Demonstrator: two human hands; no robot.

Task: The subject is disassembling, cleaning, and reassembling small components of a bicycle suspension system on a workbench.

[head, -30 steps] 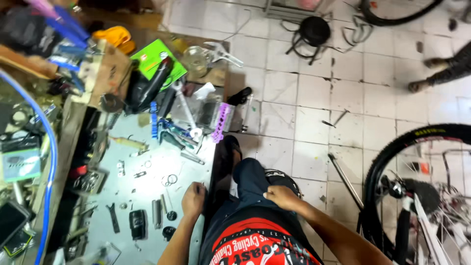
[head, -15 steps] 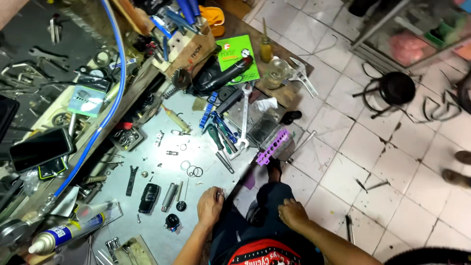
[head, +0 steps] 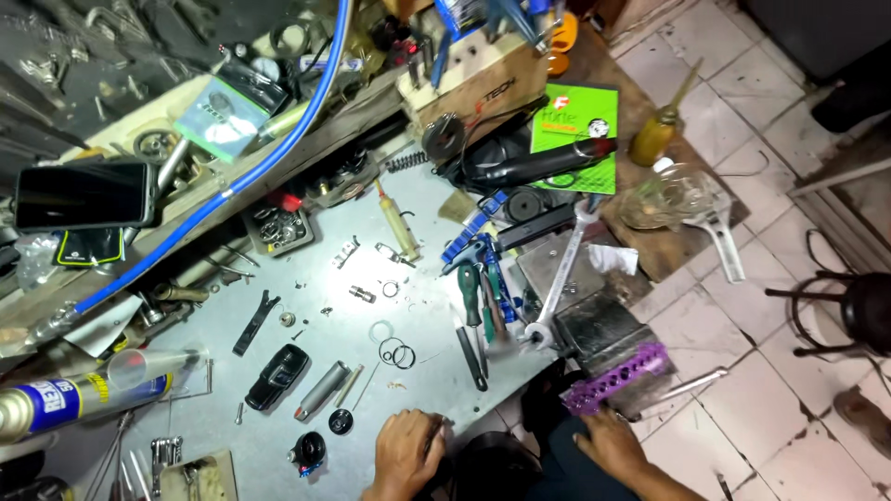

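Spray can [head: 56,404]: lies on its side at the far left edge of the counter [head: 278,371], apparently parked out of the work area
Black case [head: 277,377]: flat on the counter, just beside a grey cylinder [head: 321,391]; both within likely easy reach of the left hand
Small rings [head: 397,353]: laid out loose on bare metal in front of the left hand, probably spread so each stays visible
Left hand [head: 406,455]: rests on the near counter edge, knuckles up, fingers curled inward; grip narrow, and whether it encloses a small part cannot be told
Screwdrivers [head: 475,311]: grouped to the right of the rings, handles pointing away from the person
Wrench [head: 557,278]: lies slantwise across a metal block [head: 594,325]
Purple drilled bar [head: 614,376]: at the counter's right corner, just above the right hand
Right hand [head: 614,443]: low, below the counter edge, palm down, fingers loosely bent; holds nothing visible
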